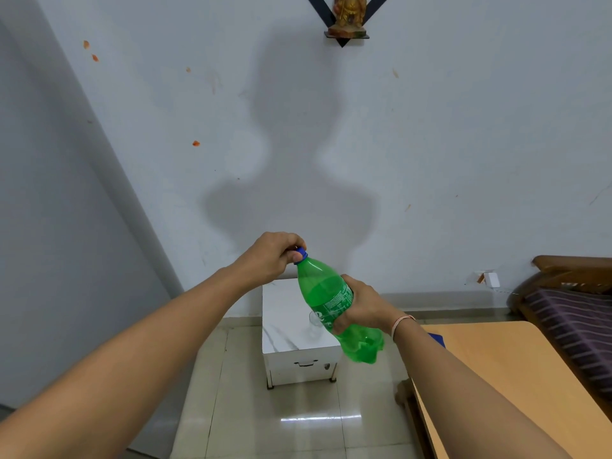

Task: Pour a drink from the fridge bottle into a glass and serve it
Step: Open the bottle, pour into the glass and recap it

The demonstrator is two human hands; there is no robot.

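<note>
- The green bottle (326, 298) is held in the air, tilted, its neck up and to the left, above the white side table (284, 313).
- The right hand (366, 308) grips its middle; the left hand (273, 255) pinches the blue cap (300, 252).
- The empty glass (314, 323) stands on the table just behind the bottle, nearer the right hand.

Two hands: left hand (270, 256) fingers curled over one blue cap (300, 253); right hand (362, 306) fingers wrapped round one green bottle (326, 301), held tilted. One clear glass (314, 323) just below right fingers, partly hidden behind bottle, standing on one white cabinet (288, 326). One wooden table (503, 376) right of right fingers. One striped bed (576, 319) further right. One figurine (350, 11) on one small wall shelf (346, 36), high above both hands.
</note>
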